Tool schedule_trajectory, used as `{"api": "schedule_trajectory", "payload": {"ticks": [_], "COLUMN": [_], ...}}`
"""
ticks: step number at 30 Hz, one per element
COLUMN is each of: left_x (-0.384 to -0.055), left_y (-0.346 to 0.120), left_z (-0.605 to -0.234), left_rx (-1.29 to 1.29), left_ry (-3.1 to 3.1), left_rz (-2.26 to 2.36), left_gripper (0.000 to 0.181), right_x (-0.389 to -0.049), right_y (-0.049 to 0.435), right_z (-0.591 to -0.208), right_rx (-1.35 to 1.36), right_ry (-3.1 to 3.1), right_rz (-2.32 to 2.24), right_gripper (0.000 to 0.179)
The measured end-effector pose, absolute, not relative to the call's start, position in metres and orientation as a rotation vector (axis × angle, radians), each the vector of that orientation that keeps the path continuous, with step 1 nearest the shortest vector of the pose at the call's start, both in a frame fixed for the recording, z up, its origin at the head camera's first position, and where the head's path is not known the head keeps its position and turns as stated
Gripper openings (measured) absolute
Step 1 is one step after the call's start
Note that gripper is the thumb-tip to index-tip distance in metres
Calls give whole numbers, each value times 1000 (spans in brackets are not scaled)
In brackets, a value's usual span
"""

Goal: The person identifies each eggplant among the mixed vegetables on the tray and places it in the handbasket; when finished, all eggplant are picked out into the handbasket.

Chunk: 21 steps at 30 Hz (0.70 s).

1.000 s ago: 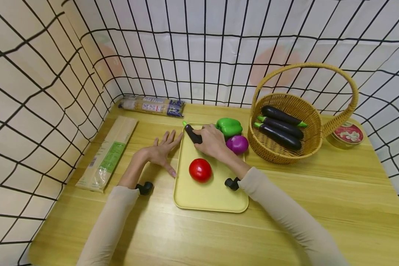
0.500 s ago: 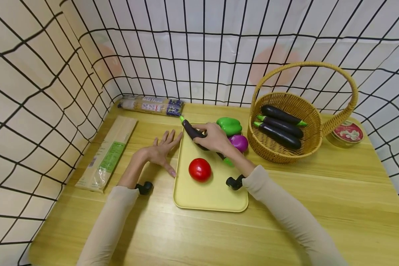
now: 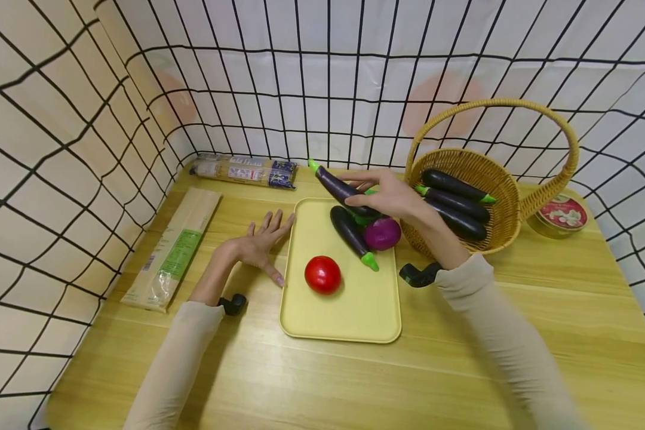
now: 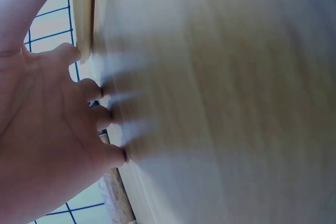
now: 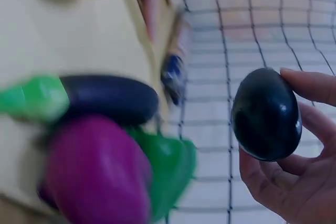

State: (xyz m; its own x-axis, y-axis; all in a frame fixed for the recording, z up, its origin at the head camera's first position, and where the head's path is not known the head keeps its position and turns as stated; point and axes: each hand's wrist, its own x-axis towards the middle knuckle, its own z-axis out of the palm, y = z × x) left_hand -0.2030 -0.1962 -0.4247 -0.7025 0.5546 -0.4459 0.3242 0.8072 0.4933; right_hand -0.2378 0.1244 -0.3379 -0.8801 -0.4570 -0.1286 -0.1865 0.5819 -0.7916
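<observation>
My right hand (image 3: 389,192) grips a dark eggplant (image 3: 333,185) with a green stem, held up over the far right of the yellow tray (image 3: 338,319). In the right wrist view its glossy round end (image 5: 266,115) shows between fingers and thumb. Another eggplant (image 3: 349,230) lies on the tray, next to a purple onion (image 3: 383,233). A green bell pepper (image 5: 170,166) sits behind them, mostly covered by the hand in the head view. Nearer lies a red tomato (image 3: 323,275). My left hand (image 3: 258,246) rests with spread fingers on the table at the tray's left edge.
To the right stands a wicker basket (image 3: 512,197) with a tall handle and several eggplants (image 3: 457,206) inside. A round tin (image 3: 561,216) is beyond it. Two noodle packs lie left, one flat (image 3: 177,248) and one long (image 3: 244,171). Black wire mesh (image 3: 329,101) walls the table.
The right hand has lifted one eggplant off the tray and carried it up and right toward the basket. The other eggplant stays on the tray, now uncovered. The left hand has not moved.
</observation>
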Motion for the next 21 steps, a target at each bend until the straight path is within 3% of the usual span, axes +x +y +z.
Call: {"api": "schedule_trajectory", "payload": {"ticks": [11,21], "left_x": [-203,-203], "left_y": [-196,-195], "left_z": [-424,-425], "left_rx": [643,648], "left_ry": [2393,2395], "left_rz": [505,501], "left_gripper": [150,151], "right_x": [-253,-266], "right_y": [204,283], "right_z": [-299,-306], "right_rx": [-446,-394], "right_ry": [2539,2472], "right_rz": [-1076,-872], "right_gripper": [52,57]}}
